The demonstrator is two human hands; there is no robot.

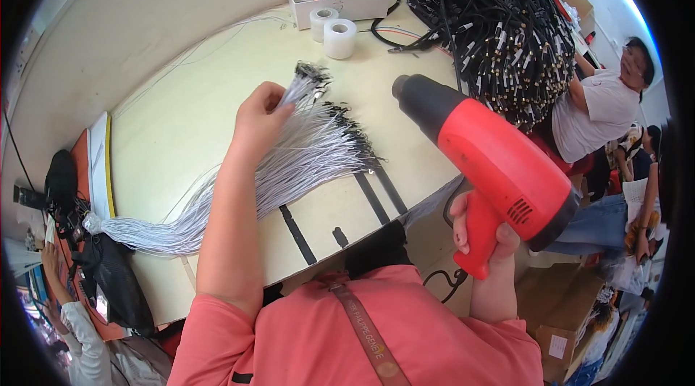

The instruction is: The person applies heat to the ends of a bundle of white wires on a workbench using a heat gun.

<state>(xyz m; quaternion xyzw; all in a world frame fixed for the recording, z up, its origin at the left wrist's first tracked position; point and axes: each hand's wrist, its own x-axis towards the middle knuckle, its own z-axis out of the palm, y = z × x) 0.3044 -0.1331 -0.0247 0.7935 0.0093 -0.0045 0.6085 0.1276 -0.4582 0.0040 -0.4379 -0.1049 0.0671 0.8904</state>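
My right hand (478,230) is wrapped round the handle of a red heat gun (499,158), whose black nozzle (427,102) points left over the table. In my left hand (262,116) is a bunch of thin white wires (295,93), pinched near its dark-tipped ends and lifted a little. The rest of the white wire bundle (289,169) fans across the table under my left forearm, its black ends lying to the right. At the far left the wires gather into one tied end (93,224). A gap separates the nozzle from the wire ends.
Two rolls of clear film (339,39) stand before a white box (340,3) at the back. A large heap of black cables (499,38) fills the back right. Black tape strips (297,235) mark the near edge. Co-workers (601,100) are at right and lower left.
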